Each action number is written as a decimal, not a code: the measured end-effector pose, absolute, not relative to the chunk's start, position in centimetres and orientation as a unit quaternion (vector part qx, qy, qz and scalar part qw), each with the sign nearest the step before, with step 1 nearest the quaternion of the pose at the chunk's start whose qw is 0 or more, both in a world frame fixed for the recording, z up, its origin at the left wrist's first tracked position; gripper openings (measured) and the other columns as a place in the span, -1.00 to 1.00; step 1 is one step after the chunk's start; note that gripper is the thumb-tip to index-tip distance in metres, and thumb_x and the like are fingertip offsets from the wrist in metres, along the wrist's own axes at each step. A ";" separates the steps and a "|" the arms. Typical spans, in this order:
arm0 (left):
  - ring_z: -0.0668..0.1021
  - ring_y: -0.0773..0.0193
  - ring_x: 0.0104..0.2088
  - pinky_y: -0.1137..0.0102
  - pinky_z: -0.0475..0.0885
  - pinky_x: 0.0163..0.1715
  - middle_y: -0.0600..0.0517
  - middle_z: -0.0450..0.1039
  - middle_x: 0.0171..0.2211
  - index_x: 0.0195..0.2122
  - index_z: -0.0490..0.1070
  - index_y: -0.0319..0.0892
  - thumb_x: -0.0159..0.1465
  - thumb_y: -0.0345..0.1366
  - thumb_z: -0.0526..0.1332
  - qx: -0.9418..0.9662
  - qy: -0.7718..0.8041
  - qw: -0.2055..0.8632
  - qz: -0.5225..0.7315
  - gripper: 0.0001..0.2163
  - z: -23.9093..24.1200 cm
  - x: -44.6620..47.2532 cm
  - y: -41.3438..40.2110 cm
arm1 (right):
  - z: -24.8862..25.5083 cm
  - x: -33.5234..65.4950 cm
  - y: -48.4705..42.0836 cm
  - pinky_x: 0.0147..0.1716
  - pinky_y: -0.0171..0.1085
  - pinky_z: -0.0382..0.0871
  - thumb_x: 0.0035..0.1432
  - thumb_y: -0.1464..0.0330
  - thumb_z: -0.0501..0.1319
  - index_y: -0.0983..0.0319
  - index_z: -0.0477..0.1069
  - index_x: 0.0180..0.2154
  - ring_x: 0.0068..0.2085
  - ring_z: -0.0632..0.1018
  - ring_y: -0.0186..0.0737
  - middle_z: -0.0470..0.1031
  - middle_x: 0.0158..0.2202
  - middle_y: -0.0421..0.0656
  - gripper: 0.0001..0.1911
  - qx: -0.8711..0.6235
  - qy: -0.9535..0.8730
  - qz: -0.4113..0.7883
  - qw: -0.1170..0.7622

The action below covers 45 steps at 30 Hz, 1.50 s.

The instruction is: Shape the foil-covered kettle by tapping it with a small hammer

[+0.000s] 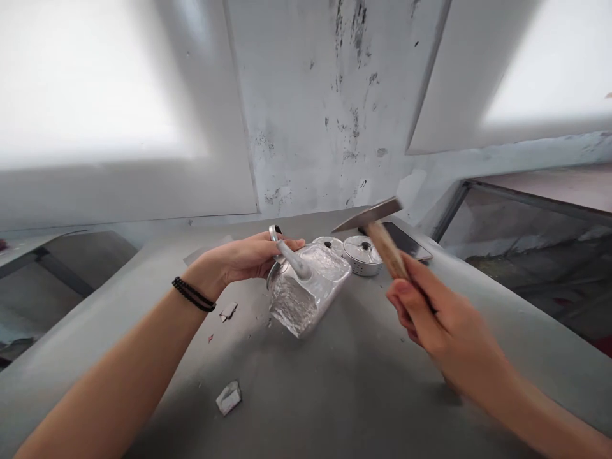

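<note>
Near the middle, a dented silver metal kettle [313, 280] is held on its side, its surface crumpled and its spout [292, 258] pointing up and left. My left hand [251, 256] is closed on its left end by the rim; part of the grip is hidden behind the spout. My right hand [428, 306] is wrapped round the wooden handle of a hammer [385, 236]. The hammer's metal head is raised above and to the right of the kettle, apart from it.
Behind the kettle stand a perforated metal pot with a glass lid [364, 255], a second lidded one [327, 242] and a dark flat panel [406, 241]. Scraps [229, 398] lie on the grey table [296, 401]. A stained wall [329, 115] rises behind; dark-framed tables [526, 217] flank both sides.
</note>
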<state>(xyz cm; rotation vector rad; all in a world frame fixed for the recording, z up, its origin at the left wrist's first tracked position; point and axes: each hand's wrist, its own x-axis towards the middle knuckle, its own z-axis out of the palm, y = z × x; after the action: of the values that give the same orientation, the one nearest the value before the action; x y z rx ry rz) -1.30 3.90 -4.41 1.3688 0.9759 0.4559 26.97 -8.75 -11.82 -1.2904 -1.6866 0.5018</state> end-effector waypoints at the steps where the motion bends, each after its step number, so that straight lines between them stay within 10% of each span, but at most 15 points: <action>1: 0.42 0.41 -0.51 0.49 0.40 -0.51 0.09 0.42 -0.49 -0.41 0.56 -0.24 0.17 -0.06 0.53 0.604 0.429 0.641 0.198 -0.67 -4.4 -1.3 3.9 | -11.8 27.0 -8.8 -0.60 -0.28 0.29 0.53 0.10 0.00 0.10 0.34 0.29 -0.58 0.38 -0.25 0.36 -0.51 -0.28 -0.55 -0.530 -0.677 0.208 0.466; 18: 0.37 0.39 -0.50 0.47 0.33 -0.52 0.10 0.35 -0.49 -0.43 0.53 -0.21 0.26 0.03 0.44 0.657 0.424 0.599 0.176 -0.62 -3.5 -1.5 3.4 | -12.4 27.6 -8.1 -0.62 -0.28 0.17 0.51 0.07 0.03 0.07 0.32 0.31 -0.57 0.25 -0.26 0.19 -0.52 -0.32 -0.52 -0.495 -0.710 0.300 0.400; 23: 0.44 0.33 -0.50 0.43 0.36 -0.51 0.03 0.43 -0.46 -0.38 0.60 -0.19 0.27 0.06 0.41 0.706 0.426 0.554 0.115 -0.63 -2.5 -2.1 2.9 | -11.3 28.2 -8.7 -0.65 -0.35 0.10 0.50 0.02 0.06 0.12 0.38 0.03 -0.56 0.18 -0.34 0.16 -0.49 -0.33 -0.64 -0.501 -0.637 0.346 0.473; 36: 0.35 0.30 -0.62 0.39 0.12 -0.66 0.01 0.47 -0.58 -0.48 0.65 -0.18 0.11 0.05 0.50 0.787 0.420 0.452 -0.033 -0.64 -0.9 -1.1 0.0 | -11.4 30.4 -9.5 -0.37 -0.26 0.40 0.52 0.32 0.12 0.01 0.32 0.30 -0.41 0.57 -0.24 0.57 -0.34 -0.23 -0.61 -0.240 -0.917 0.012 0.318; 45: 0.60 0.18 -0.41 0.41 0.33 -0.52 -0.02 0.71 -0.35 -0.32 0.72 -0.08 0.25 0.11 0.37 0.830 0.381 0.407 -0.026 -0.65 -1.9 0.9 -0.6 | -12.3 30.5 -13.0 -0.27 -0.11 0.42 0.49 -0.03 0.05 -0.06 0.50 0.09 -0.35 0.59 -0.11 0.55 -0.42 -0.18 -0.62 -0.314 -0.870 -0.075 0.373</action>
<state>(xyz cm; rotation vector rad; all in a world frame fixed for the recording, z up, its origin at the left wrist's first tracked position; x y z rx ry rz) 0.88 -0.57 -1.93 2.0920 0.9607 -0.0655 30.55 -12.97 -12.25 -0.8051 -2.2291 -0.1911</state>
